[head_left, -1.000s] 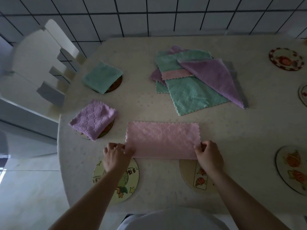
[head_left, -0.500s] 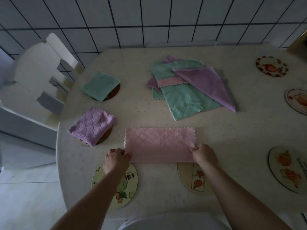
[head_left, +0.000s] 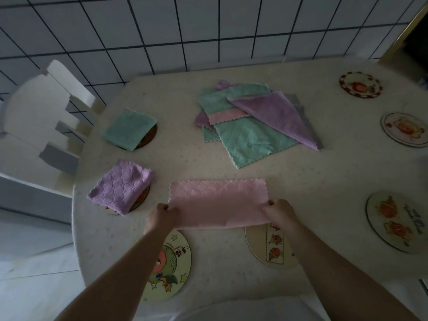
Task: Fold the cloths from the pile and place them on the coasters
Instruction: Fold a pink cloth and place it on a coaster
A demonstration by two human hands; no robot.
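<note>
Pink cloth (head_left: 218,202), folded to a long strip, is held at its two short ends. The left hand (head_left: 162,217) pinches the left end with curled fingers, and the right hand (head_left: 279,213) pinches the right end in the same way. Both forearms come up from the bottom of the view and lean toward each other, the knuckles turned upward. The near edge of the strip is lifted a little from the desk (head_left: 324,181), and the far edge lies on it. The long axis of the strip runs from 9 o'clock to 3 o'clock, across the person's front.

Under the left wrist lies a round coaster with a cartoon figure (head_left: 172,265), and under the right wrist a pale coaster (head_left: 266,246), partly covered by the strip. At 10 o'clock from the hands a folded purple cloth (head_left: 121,189) rests on a coaster, and farther at 11 o'clock a folded green cloth (head_left: 128,128) rests on another one. At 12 o'clock, well apart, is the pile (head_left: 252,123) of green, pink and purple cloths. Three more coasters lie along the right side, at 1 o'clock (head_left: 360,84), at 2 o'clock (head_left: 405,129) and at 3 o'clock (head_left: 393,221). A white chair (head_left: 46,112) stands at the left of the desk.
</note>
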